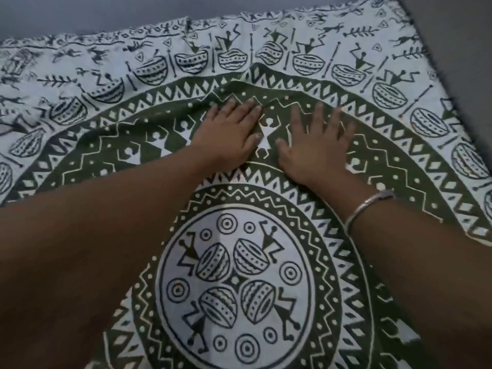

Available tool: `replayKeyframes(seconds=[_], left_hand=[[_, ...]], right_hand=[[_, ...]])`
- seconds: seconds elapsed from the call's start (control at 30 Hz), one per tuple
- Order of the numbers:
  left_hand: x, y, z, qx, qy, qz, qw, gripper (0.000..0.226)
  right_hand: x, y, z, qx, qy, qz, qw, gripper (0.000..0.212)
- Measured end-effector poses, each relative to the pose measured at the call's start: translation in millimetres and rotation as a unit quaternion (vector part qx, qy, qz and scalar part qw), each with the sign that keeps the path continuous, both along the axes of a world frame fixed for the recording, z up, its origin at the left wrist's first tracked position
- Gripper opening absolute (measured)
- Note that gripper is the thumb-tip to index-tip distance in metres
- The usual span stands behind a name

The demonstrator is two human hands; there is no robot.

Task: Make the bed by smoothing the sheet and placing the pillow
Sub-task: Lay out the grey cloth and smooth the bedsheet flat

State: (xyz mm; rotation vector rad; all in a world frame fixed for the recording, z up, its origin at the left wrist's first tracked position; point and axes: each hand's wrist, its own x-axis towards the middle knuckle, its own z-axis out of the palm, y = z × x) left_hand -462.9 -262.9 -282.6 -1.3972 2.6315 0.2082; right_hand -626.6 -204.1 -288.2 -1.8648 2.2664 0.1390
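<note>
A white and dark green sheet printed with rings, drums and dancing figures covers most of the view. My left hand lies flat on it with straight fingers, just left of the middle. My right hand presses flat beside it, fingers spread, a silver bangle on its wrist. A raised fold in the cloth runs away from my fingertips toward the far edge. No pillow is in view.
The sheet's far edge and right edge lie against a plain grey surface that shows at the top and right of the view.
</note>
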Motion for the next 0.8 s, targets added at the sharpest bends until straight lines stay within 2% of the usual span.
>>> replayKeyframes(seconds=[0.07, 0.1, 0.13, 0.23, 0.3, 0.37, 0.43, 0.47, 0.53, 0.6, 0.67, 0.73, 0.8], left_hand=[[6.2, 5.6, 3.1, -0.028, 0.006, -0.057, 0.998, 0.059], [14.1, 8.0, 1.7, -0.028, 0.011, -0.069, 0.997, 0.060], [26.6, 8.2, -0.8, -0.016, 0.008, -0.061, 0.998, 0.060], [66.0, -7.5, -7.9, 0.002, -0.009, 0.027, 1.000, 0.069], [77.2, -20.4, -5.4, -0.003, -0.031, 0.088, 0.996, 0.071], [72.1, -20.6, -1.0, -0.033, -0.041, 0.084, 0.995, 0.069], [67.6, -5.7, -0.3, -0.060, -0.016, -0.023, 0.998, 0.067], [71.2, 2.8, -1.4, -0.045, -0.002, -0.063, 0.997, 0.066], [90.1, 5.8, -4.5, -0.006, -0.003, -0.045, 0.999, 0.069], [108.5, -6.6, -6.8, -0.003, -0.041, 0.030, 0.999, 0.070], [116.7, -13.0, 1.1, -0.023, -0.071, 0.081, 0.994, 0.071], [116.8, -2.9, 7.2, -0.083, -0.058, 0.037, 0.994, 0.071], [119.8, 23.8, 5.4, -0.077, -0.030, -0.084, 0.993, 0.073]], right_hand=[[14.3, -11.8, 1.8, -0.001, -0.018, 0.093, 0.995, 0.063], [17.0, -16.3, 2.7, -0.006, -0.024, 0.109, 0.994, 0.063], [18.2, -17.8, 2.5, -0.014, -0.026, 0.094, 0.995, 0.065], [26.2, -14.6, -2.0, -0.020, -0.015, -0.033, 0.999, 0.072], [42.4, -14.7, -4.7, -0.007, -0.009, -0.058, 0.998, 0.073], [61.0, -17.9, -2.2, 0.000, -0.004, 0.001, 1.000, 0.070], [75.3, -23.4, 1.3, 0.009, -0.004, 0.114, 0.993, 0.065], [78.7, -26.0, 2.5, 0.014, -0.016, 0.162, 0.987, 0.063], [76.8, -28.6, 5.3, 0.003, -0.059, 0.194, 0.979, 0.063], [67.5, -24.0, 4.5, -0.044, -0.083, 0.118, 0.989, 0.067], [63.4, -13.3, 0.2, -0.049, -0.040, 0.011, 0.998, 0.073], [75.0, -3.3, -2.8, -0.016, -0.008, -0.019, 1.000, 0.078], [97.5, 4.0, -2.2, -0.011, -0.015, 0.019, 1.000, 0.078]])
